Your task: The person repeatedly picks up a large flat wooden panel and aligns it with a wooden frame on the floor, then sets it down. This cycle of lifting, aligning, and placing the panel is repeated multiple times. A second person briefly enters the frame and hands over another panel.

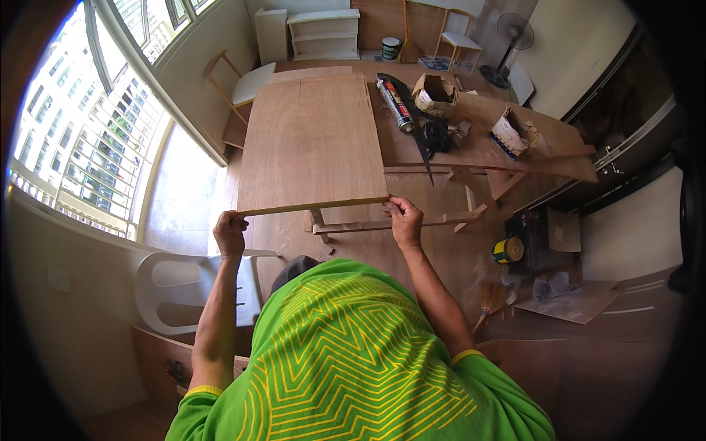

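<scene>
Gripping the near edge of a flat, rectangular brown wooden panel (pixel 312 140), both bare hands meet it at its two near corners; clock positions are read from the centre of the view, with 12 at the top. The panel lies at 11 o'clock. At 9 o'clock, the left hand (pixel 229 234) pinches the left corner between thumb and curled fingers; close to centre towards 3, the right hand (pixel 404 220) pinches the right corner likewise. Such wide spacing probably shares the weight and limits tilting.

Between 12 and 2 o'clock, a long brown wooden table (pixel 456 154) bears a red, black and white cylindrical canister (pixel 397 106), a long black tapered blade (pixel 423 147) and two torn cardboard boxes, one at 1 (pixel 435 95) and one at 2 (pixel 513 132). These sit beside the panel, presumably within reach yet off its surface. A white plastic chair (pixel 176 294) stands at 8 o'clock, partly covered by the left forearm.

The panel conceals its own underside, so what supports its far part cannot be told; fingertips beneath the edge are also hidden. A green shirt with yellow lines (pixel 360 353), cut off at 6 o'clock, blocks the floor below, and the dark shape (pixel 294 270) just beyond it is hard to identify.
</scene>
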A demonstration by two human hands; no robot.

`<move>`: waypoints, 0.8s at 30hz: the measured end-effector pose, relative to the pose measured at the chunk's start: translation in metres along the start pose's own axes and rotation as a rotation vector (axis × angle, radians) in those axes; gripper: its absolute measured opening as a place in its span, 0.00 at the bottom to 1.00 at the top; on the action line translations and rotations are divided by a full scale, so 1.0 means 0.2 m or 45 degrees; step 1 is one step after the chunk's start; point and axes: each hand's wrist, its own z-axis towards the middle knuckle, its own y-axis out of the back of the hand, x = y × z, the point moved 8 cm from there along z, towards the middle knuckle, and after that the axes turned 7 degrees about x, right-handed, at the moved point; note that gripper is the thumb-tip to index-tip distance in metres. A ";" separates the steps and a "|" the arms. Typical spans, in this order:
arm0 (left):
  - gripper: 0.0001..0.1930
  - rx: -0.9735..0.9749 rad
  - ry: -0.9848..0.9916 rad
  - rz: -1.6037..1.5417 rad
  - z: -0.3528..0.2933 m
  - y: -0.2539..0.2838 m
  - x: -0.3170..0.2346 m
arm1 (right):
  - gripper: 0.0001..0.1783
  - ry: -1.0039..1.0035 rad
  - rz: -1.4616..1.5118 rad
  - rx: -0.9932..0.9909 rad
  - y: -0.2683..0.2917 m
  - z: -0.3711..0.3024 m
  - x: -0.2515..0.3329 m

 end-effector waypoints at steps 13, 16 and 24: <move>0.02 -0.035 -0.079 0.155 -0.01 -0.01 -0.01 | 0.06 0.249 -0.451 -0.163 -0.02 -0.03 0.17; 0.04 -0.071 -0.174 0.255 -0.02 -0.02 -0.01 | 0.06 0.385 -0.601 -0.190 -0.02 -0.04 0.20; 0.06 -0.139 -0.222 0.303 -0.03 0.00 0.01 | 0.05 0.460 -0.718 -0.193 -0.05 -0.05 0.24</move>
